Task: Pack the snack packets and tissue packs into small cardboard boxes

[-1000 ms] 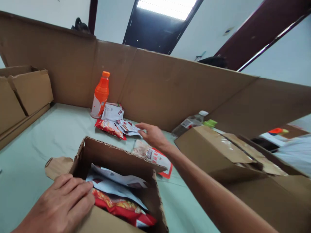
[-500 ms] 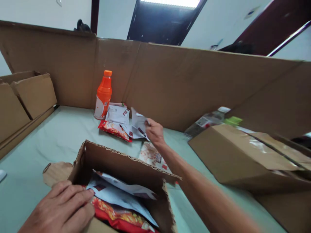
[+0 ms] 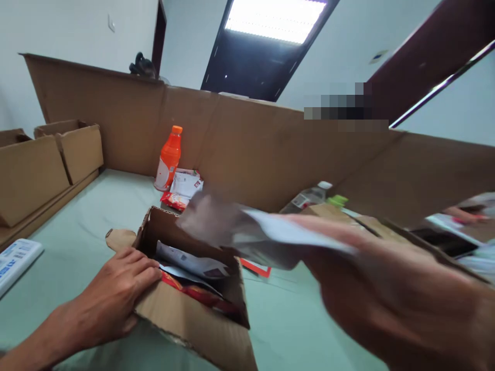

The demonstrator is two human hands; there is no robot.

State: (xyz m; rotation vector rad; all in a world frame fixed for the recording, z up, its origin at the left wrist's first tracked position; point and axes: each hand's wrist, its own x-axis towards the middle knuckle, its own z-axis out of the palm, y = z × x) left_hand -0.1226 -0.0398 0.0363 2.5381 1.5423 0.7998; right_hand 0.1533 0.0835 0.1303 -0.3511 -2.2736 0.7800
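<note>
My left hand is closed over the near left edge of an open cardboard box. White packets stand inside this box, beside a red food packet at its near wall. Close to the camera, my right hand grips a white packet, smeared by motion, right of and above the box. Behind the box are an orange bottle, another white packet and a red packet. A red-edged item shows partly beyond the box's right side.
A cardboard wall runs along the back. Cardboard boxes stand at the left, above a white and blue pack. On the right are a clear bottle, a green cap and another carton. Another person's hand shows far right.
My right hand has lifted the white packet from the pile at the back and brought it towards me. My left hand stays on the box edge. The view has shifted.
</note>
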